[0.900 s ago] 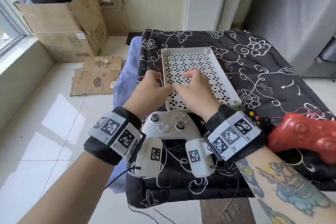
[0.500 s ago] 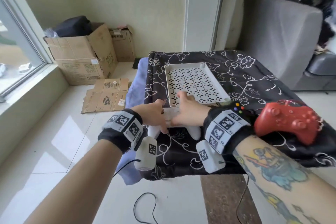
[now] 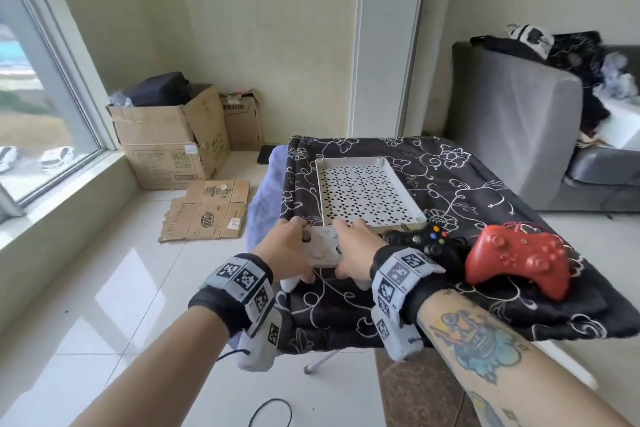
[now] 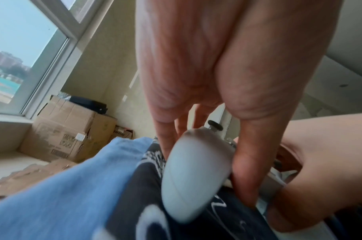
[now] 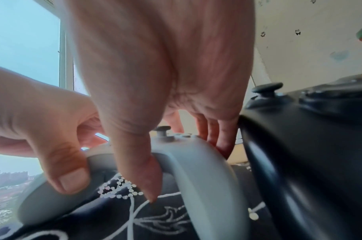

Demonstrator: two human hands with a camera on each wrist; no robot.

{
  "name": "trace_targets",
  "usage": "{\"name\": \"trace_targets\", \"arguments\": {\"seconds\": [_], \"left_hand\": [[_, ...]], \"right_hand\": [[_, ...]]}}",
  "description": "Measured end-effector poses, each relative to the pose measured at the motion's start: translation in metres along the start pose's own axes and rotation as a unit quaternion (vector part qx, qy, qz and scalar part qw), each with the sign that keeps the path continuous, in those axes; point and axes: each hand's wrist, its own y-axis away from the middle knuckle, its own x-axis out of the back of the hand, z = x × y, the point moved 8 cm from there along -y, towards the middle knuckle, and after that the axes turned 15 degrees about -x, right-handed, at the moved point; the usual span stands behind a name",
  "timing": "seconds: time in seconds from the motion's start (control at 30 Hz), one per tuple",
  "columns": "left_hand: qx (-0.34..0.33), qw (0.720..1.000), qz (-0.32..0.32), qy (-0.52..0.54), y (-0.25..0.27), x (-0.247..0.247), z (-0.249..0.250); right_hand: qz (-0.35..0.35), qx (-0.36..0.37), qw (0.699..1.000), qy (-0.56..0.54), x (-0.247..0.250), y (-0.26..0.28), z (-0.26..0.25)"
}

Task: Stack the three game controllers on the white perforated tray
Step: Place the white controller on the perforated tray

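Observation:
A white controller [image 3: 322,251] lies on the dark floral cloth just in front of the white perforated tray [image 3: 367,194], which holds nothing. My left hand [image 3: 289,248] grips its left handle [image 4: 188,177], thumb on the inner side. My right hand [image 3: 356,253] grips the right handle [image 5: 207,178], fingers over the far edge. A black controller [image 3: 427,243] sits right beside my right wrist, close against the hand in the right wrist view [image 5: 309,138]. A red controller [image 3: 519,258] lies further right near the table's front edge.
The table [image 3: 467,184] is covered by a black cloth with white flowers, a blue cloth [image 3: 266,191] hanging at its left side. Cardboard boxes [image 3: 169,139] stand by the window on the left. A grey sofa [image 3: 519,135] is at the right.
Both hands came back from the tray's near part and took hold of the white controller's handles. The head view rose and pulled back, so the black controller now shows.

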Motion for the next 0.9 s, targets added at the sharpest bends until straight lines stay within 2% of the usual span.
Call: {"name": "trace_targets", "arguments": {"seconds": [0.23,0.5,0.7,0.9], "left_hand": [[0.000,1.000,-0.022,0.001,-0.023,0.036,0.002],[-0.049,0.998,0.032,0.008,-0.095,0.089,0.041],[-0.066,0.997,0.047,-0.004,-0.156,0.098,0.057],[-0.061,0.997,0.053,-0.006,-0.218,0.080,0.047]], "right_hand": [[0.056,0.026,0.998,0.007,0.047,-0.013,-0.009],[0.097,-0.015,0.993,0.062,0.132,-0.063,0.003],[0.103,-0.044,0.990,0.089,0.166,-0.113,0.017],[0.098,-0.066,0.988,0.102,0.161,-0.177,0.032]]}}
